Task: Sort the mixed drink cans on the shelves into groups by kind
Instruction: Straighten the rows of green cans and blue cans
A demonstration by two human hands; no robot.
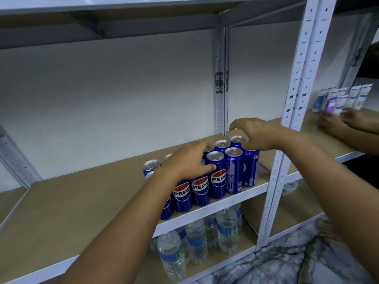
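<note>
Several blue Pepsi cans (218,181) stand packed together at the right end of the middle shelf (82,201). My left hand (188,160) lies over the tops of the front-left cans, fingers curled across them and the thumb against one can's side. My right hand (256,134) hovers over the cans at the back right, fingers bent down over the top of the rightmost can (250,169); whether it grips that can is unclear. Parts of the cans under both hands are hidden.
Water bottles (196,236) stand on the lower shelf. A white upright post (287,130) divides this bay from the right one, where another person's hands (344,121) handle small boxes (348,97). The marbled floor (287,263) lies below.
</note>
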